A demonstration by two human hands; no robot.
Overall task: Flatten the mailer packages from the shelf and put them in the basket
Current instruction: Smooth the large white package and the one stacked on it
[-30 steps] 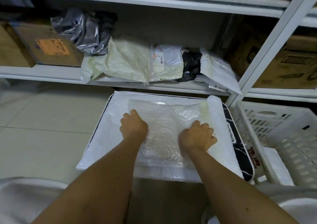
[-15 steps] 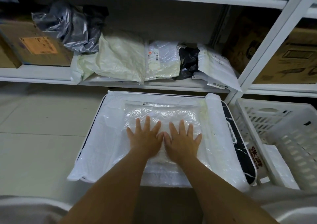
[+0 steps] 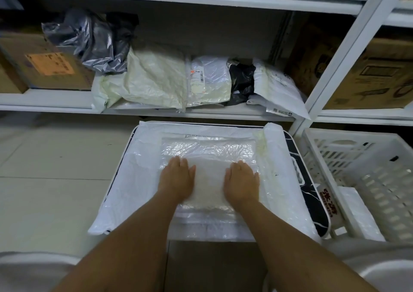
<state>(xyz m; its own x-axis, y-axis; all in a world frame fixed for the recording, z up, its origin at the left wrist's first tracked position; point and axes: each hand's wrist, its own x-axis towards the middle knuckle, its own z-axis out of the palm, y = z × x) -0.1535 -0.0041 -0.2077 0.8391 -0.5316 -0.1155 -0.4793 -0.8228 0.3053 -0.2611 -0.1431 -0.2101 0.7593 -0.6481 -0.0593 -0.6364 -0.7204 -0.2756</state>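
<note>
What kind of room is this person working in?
Probably a stockroom or parcel-sorting area: white metal shelving holds cardboard boxes and crumpled mailer bags, and a white plastic basket stands on the tiled floor.

Left hand [image 3: 176, 177] and right hand [image 3: 241, 180] pressing clear mailer [image 3: 209, 151], basket [image 3: 366, 171] beside, shelf [image 3: 55, 106] above

Bubble mailer [image 3: 209, 148] lies on larger mailer [image 3: 125, 180] atop low table [image 3: 312, 204], below shelf [image 3: 44, 107] holding mailer pile [image 3: 178, 79]; basket [image 3: 368, 168] just right; both hands [image 3: 176, 176] [image 3: 242, 180] on bubble mailer.
</note>
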